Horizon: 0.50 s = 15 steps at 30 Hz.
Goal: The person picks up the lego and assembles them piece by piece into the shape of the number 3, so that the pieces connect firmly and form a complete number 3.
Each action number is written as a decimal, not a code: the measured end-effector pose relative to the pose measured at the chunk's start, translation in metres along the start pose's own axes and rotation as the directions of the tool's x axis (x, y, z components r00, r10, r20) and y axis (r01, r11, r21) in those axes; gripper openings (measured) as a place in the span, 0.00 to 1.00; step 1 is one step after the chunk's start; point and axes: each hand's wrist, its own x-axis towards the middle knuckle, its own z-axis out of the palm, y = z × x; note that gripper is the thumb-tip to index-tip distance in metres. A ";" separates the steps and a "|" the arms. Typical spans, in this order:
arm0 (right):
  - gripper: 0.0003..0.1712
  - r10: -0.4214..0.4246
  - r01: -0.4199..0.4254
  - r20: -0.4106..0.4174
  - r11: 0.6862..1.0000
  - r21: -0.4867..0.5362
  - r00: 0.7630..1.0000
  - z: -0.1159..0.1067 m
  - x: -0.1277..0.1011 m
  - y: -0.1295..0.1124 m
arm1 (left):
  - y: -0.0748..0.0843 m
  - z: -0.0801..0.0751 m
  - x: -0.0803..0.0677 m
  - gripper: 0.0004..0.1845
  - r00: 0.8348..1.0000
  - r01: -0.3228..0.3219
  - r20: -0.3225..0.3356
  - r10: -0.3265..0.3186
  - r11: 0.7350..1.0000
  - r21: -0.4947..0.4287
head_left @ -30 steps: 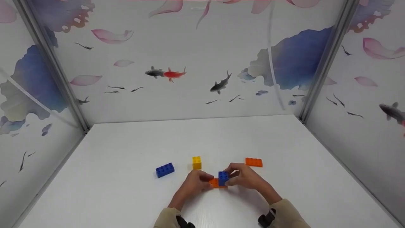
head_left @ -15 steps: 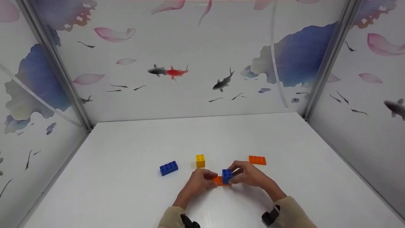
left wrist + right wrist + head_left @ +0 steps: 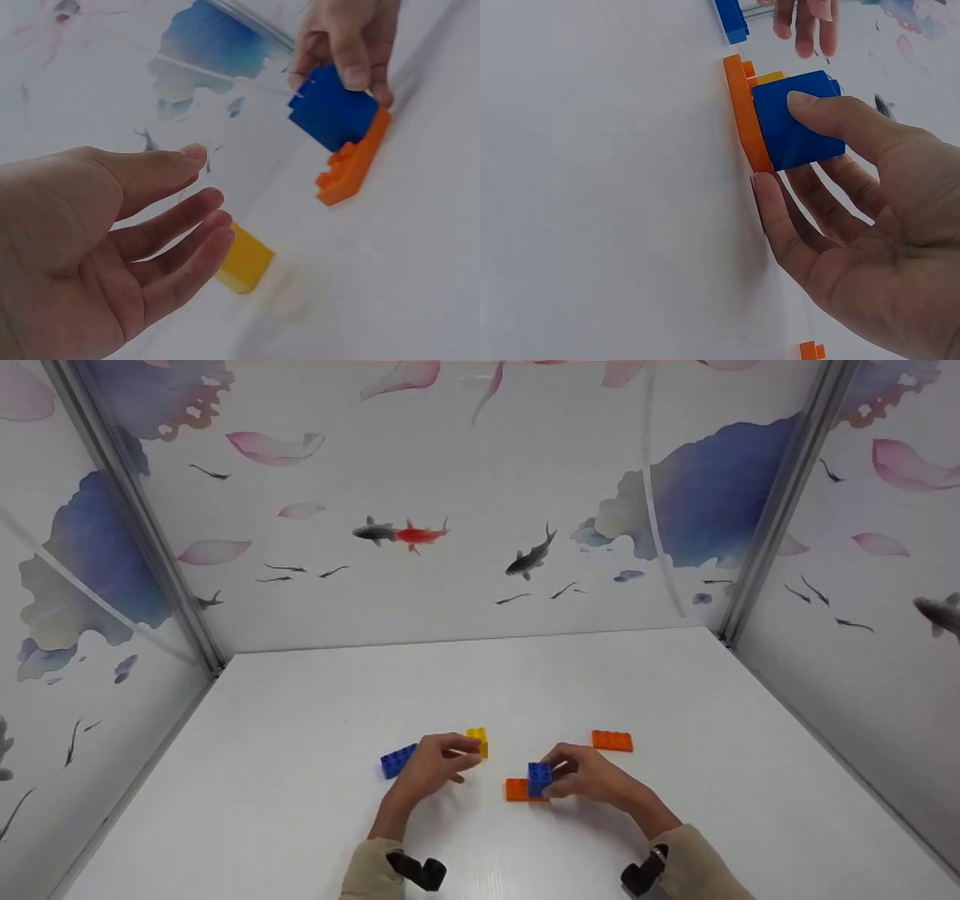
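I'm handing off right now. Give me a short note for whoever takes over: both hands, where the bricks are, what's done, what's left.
Right hand: holds the small blue brick, seated on one end of the flat orange brick; fingers steady both.
Left hand: open, holding nothing, fingers at the yellow brick, not yet gripping it.
Loose on the table: long blue brick left of the left hand, a second orange brick beyond the right hand.
Done: blue on orange.
Left, likely: grip the yellow brick and add it to the stack; the two loose bricks are untouched.
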 end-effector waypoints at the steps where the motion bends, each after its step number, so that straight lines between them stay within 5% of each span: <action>1: 0.19 0.002 -0.002 0.001 1.000 0.003 1.000 0.000 0.001 0.000 | 0.000 -0.007 -0.001 0.19 0.999 0.002 -0.040 -0.002 1.000 0.000; 4: 0.19 0.006 -0.006 0.003 1.000 0.009 1.000 0.000 0.003 0.000 | -0.004 -0.025 -0.003 0.16 0.981 0.036 -0.190 -0.031 0.999 0.026; 8: 0.20 0.005 -0.005 0.000 1.000 0.016 1.000 0.000 0.003 0.001 | -0.017 -0.043 -0.009 0.14 0.931 0.127 -0.353 -0.095 0.990 0.068; 11: 0.20 0.009 -0.009 0.000 1.000 0.022 1.000 0.000 0.002 0.001 | -0.025 -0.052 -0.013 0.16 0.913 0.156 -0.388 -0.126 0.987 0.048; 15: 0.21 0.011 -0.011 0.007 1.000 0.024 1.000 -0.002 0.001 0.001 | -0.030 -0.062 -0.019 0.17 0.911 0.152 -0.386 -0.143 0.988 -0.007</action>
